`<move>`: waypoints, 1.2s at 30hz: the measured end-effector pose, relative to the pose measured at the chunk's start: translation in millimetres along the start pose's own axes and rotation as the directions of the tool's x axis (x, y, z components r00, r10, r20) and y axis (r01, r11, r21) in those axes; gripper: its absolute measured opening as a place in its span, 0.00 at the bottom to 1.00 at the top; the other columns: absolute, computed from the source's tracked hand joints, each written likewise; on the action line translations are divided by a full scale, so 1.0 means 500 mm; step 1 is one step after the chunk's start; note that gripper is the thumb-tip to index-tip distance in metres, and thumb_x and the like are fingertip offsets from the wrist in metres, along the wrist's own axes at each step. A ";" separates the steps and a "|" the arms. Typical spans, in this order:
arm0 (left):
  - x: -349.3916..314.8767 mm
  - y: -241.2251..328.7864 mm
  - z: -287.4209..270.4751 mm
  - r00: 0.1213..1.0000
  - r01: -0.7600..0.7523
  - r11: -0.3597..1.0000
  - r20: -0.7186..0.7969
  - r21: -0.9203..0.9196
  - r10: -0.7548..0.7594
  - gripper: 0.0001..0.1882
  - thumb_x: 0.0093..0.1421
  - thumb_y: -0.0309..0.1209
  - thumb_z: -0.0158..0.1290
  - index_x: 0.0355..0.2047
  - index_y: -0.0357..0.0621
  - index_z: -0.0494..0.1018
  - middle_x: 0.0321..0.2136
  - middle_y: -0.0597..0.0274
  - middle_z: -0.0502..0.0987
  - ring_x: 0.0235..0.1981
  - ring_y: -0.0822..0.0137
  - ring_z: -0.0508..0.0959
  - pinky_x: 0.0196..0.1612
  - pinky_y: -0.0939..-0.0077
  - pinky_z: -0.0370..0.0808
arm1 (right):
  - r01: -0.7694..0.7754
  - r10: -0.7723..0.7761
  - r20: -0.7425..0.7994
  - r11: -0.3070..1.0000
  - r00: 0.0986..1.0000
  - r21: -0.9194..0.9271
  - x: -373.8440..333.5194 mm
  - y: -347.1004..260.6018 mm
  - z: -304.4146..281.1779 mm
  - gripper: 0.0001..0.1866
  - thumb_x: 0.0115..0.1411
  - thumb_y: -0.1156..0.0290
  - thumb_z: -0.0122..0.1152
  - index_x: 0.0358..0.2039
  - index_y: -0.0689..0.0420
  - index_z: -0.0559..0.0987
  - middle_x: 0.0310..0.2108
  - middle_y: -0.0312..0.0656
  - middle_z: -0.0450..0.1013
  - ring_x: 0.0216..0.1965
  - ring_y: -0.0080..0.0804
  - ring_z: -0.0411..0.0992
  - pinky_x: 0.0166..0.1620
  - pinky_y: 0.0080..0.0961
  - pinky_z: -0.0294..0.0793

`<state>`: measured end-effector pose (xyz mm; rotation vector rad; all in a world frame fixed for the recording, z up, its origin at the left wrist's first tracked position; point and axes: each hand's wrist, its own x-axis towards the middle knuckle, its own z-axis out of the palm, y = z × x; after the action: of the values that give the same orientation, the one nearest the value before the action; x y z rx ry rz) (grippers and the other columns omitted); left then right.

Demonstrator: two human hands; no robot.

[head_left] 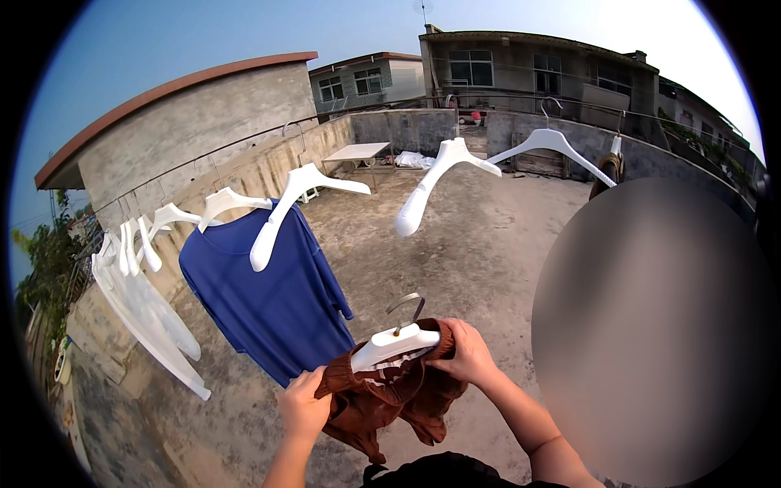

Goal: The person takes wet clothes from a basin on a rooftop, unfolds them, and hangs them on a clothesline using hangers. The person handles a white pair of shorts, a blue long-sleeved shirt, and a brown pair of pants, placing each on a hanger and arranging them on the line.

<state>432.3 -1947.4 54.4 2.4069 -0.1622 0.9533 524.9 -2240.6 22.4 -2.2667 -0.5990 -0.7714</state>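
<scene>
Brown pants (362, 411) with a gathered elastic waistband hang between my hands at the lower middle. A white hanger (394, 345) with a metal hook sits inside their waist opening, its hook pointing up and free of any line. My left hand (304, 403) is closed on the left side of the waistband. On the right side, my right hand (465, 355) grips the waistband close to the hanger's end. The hanger's arm tips are hidden by the cloth. Just beyond my left hand, a blue long-sleeved shirt (264, 281) hangs from another white hanger (232, 200).
A line (244, 136) runs across ahead, carrying several white hangers, among them a bare hanger (443, 175) in the middle. White pants (150, 313) hang at the far left. Farther back are a low table (358, 152) and a concrete wall (399, 128). A blurred patch covers the right side.
</scene>
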 end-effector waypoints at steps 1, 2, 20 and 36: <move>0.003 0.005 -0.002 1.000 0.009 1.000 0.006 -0.016 -0.009 0.14 0.45 0.26 0.60 0.35 0.46 0.76 0.24 0.59 0.75 0.28 0.55 0.76 0.31 0.68 0.73 | -0.059 0.059 0.014 0.998 0.998 0.036 -0.001 0.011 0.015 0.26 0.41 0.66 0.70 0.43 0.53 0.73 0.43 0.44 0.69 0.41 0.43 0.71 0.41 0.34 0.71; 0.006 0.007 -0.006 0.999 0.021 0.999 0.029 -0.036 -0.020 0.15 0.45 0.27 0.60 0.35 0.46 0.76 0.25 0.58 0.75 0.29 0.55 0.76 0.32 0.68 0.73 | -0.115 0.113 0.033 0.991 0.993 0.073 0.003 0.009 0.020 0.24 0.41 0.66 0.70 0.41 0.54 0.73 0.40 0.43 0.72 0.39 0.43 0.72 0.40 0.34 0.72; 0.094 0.055 -0.004 0.991 -0.120 0.986 0.050 -0.118 0.126 0.16 0.44 0.29 0.63 0.32 0.38 0.73 0.28 0.53 0.76 0.33 0.53 0.76 0.33 0.69 0.73 | 0.120 -0.132 -0.241 0.991 0.962 -0.063 0.094 -0.046 -0.116 0.19 0.38 0.70 0.70 0.34 0.52 0.75 0.27 0.37 0.73 0.31 0.40 0.72 0.34 0.33 0.71; 0.004 -0.037 0.185 0.851 0.114 0.993 0.516 -0.009 -0.093 0.11 0.44 0.31 0.59 0.28 0.41 0.74 0.28 0.53 0.76 0.32 0.52 0.76 0.32 0.63 0.73 | -0.076 0.086 0.122 0.994 0.989 -0.082 -0.048 0.181 0.027 0.15 0.43 0.73 0.63 0.35 0.51 0.76 0.30 0.39 0.72 0.37 0.41 0.70 0.40 0.34 0.67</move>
<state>494.8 -1980.0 -7.9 2.5515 -0.2381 0.2299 566.2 -2297.0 -41.3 -2.4085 -0.5388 -0.6260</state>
